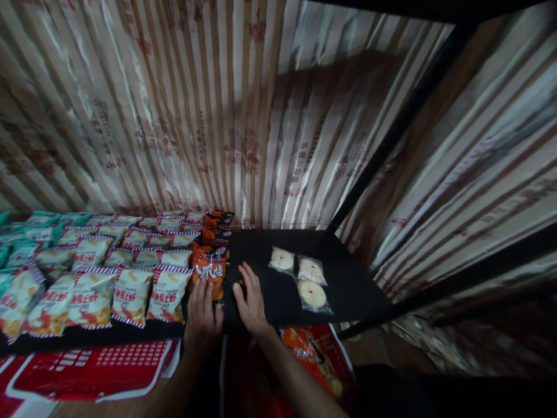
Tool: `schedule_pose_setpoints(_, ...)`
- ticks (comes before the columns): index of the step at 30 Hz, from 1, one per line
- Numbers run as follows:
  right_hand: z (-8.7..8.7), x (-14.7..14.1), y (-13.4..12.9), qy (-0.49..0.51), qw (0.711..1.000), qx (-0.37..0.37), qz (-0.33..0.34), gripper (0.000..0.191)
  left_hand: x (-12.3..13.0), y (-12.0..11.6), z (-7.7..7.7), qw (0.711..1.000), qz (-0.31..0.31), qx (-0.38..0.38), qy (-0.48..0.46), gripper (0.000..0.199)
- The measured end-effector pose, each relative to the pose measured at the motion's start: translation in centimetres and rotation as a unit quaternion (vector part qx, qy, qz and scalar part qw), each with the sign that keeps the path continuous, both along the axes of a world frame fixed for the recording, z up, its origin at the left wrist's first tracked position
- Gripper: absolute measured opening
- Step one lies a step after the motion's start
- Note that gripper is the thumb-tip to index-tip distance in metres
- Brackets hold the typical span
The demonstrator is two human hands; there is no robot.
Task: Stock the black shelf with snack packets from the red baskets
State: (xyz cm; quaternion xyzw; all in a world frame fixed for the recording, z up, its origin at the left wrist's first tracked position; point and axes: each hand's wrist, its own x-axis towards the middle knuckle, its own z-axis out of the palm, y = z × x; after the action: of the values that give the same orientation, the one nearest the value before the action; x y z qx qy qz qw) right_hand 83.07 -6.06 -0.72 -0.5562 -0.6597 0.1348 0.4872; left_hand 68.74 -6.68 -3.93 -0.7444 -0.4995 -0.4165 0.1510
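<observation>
My left hand point(203, 310) rests with its fingers laid flat over the lower part of an orange snack bag point(210, 260) on the black shelf point(255, 248). Just to the right is my right hand point(251, 301), open, its fingers spread above the shelf surface and holding nothing. More orange and black bags stand in a line behind the touched one. Rows of white snack bags point(167, 293) with striped edges fill the shelf to the left. Three round, pale cakes point(312, 293) in clear wrappers lie to the right of my hands.
Green bags point(43, 232) stand at the far left. Below the shelf are a red basket point(91, 371) with a white rim and a red bag point(326, 348) with an orange packet on it. A striped, wrinkled curtain point(243, 104) hangs behind, and a black post point(391, 139) slants at the right.
</observation>
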Motion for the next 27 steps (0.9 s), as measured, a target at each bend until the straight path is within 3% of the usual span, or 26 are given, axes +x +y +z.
schedule_pose_setpoints(9,-1.3,2.4,-10.1,0.021,0.999,0.018,-0.043,0.032,-0.2,-0.7,1.0,0.998,-0.032,-0.044,-0.022,0.063)
schedule_pose_setpoints(13,-3.2,5.0,-12.9,-0.008,0.997,-0.001,-0.074,0.029,-0.2,-1.0,1.7,0.998,-0.043,-0.033,-0.023,0.064)
schedule_pose_setpoints(16,-4.9,7.6,-14.0,-0.041,0.991,-0.050,-0.121,0.027,1.1,-3.0,1.7,0.997,-0.061,0.000,-0.046,0.061)
schedule_pose_setpoints(18,-6.0,9.4,-14.5,-0.065,0.978,-0.104,-0.171,0.025,2.9,-5.6,0.9,0.993,-0.107,-0.006,-0.052,0.055)
schedule_pose_setpoints(21,-7.6,11.8,-14.9,-0.107,0.949,-0.157,-0.253,0.027,6.3,-10.2,-1.7,0.969,-0.217,-0.117,0.002,0.045)
schedule_pose_setpoints(24,-9.3,13.5,-15.2,-0.119,0.928,-0.167,-0.311,0.032,9.0,-13.1,-5.1,0.956,-0.204,-0.210,-0.008,0.045)
schedule_pose_setpoints(27,-11.0,14.4,-15.4,-0.092,0.933,-0.149,-0.314,0.034,10.2,-13.3,-7.6,0.942,-0.167,-0.283,-0.075,0.048)
